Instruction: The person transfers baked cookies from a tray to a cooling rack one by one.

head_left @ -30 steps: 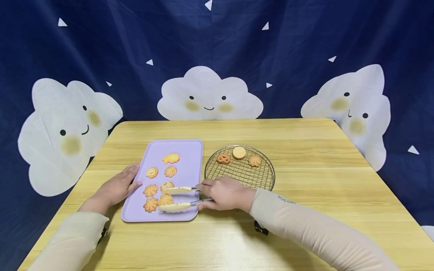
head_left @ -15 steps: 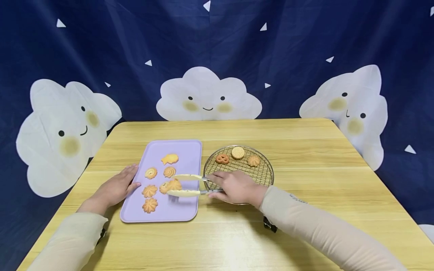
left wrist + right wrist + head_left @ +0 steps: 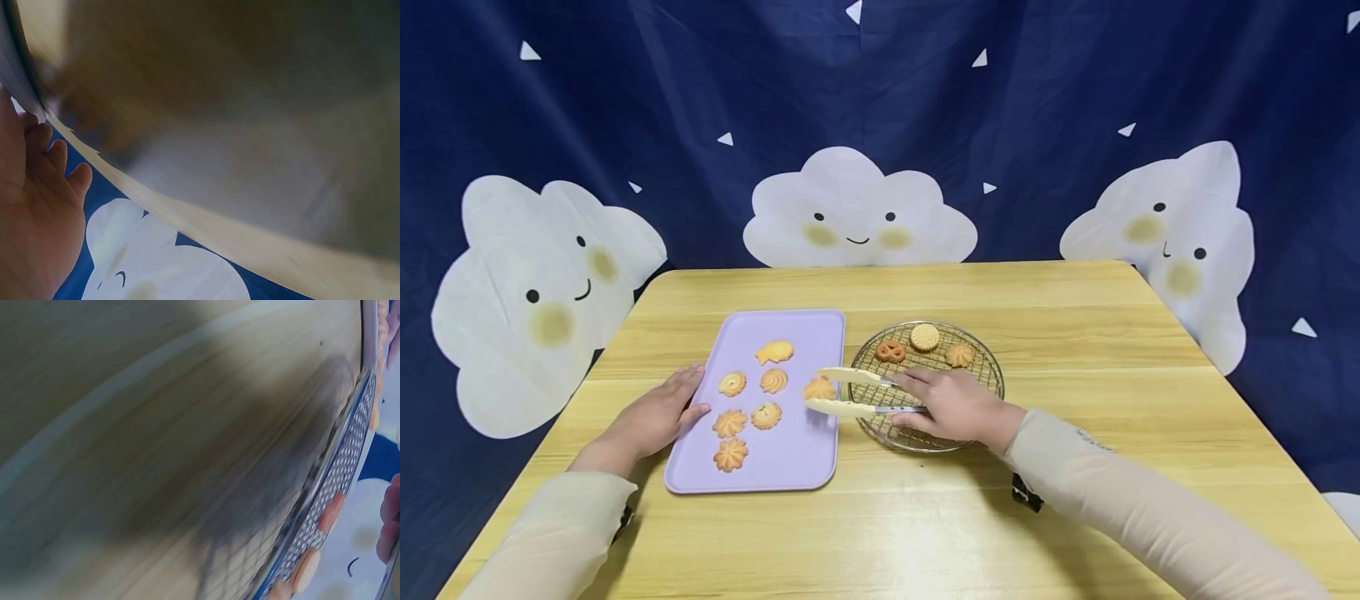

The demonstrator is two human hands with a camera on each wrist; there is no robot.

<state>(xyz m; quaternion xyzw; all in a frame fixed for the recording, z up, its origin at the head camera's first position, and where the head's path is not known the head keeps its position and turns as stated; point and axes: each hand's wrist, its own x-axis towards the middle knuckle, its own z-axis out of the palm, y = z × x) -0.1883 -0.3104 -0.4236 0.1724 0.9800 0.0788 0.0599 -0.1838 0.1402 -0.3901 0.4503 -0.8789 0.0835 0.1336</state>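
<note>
My right hand (image 3: 955,404) grips metal tongs (image 3: 853,409) with cream-coloured tips, above the round wire rack. Between the tips is a flower-shaped cookie (image 3: 819,388), over the right edge of the lilac tray (image 3: 808,333). My left hand (image 3: 658,417) rests along the tray's left edge, fingers fairly straight and thumb over the rim. Several cookies lie on the tray, among them a fish-shaped one (image 3: 774,352) and a swirl cookie (image 3: 773,381). In the right wrist view only fingertips (image 3: 390,515) of that hand show. The left wrist view shows the palm and fingers (image 3: 44,187).
On the round wire rack (image 3: 987,392) sit a pretzel cookie (image 3: 891,351), a round cookie (image 3: 924,337) and a flower cookie (image 3: 959,355). The wooden table (image 3: 1075,333) extends to both sides. A dark blue cloth with clouds (image 3: 861,208) hangs behind it.
The tongs have lifted the flower cookie from the tray's front rows and carried it right and away from me to the tray's right edge. The left hand has stayed in place.
</note>
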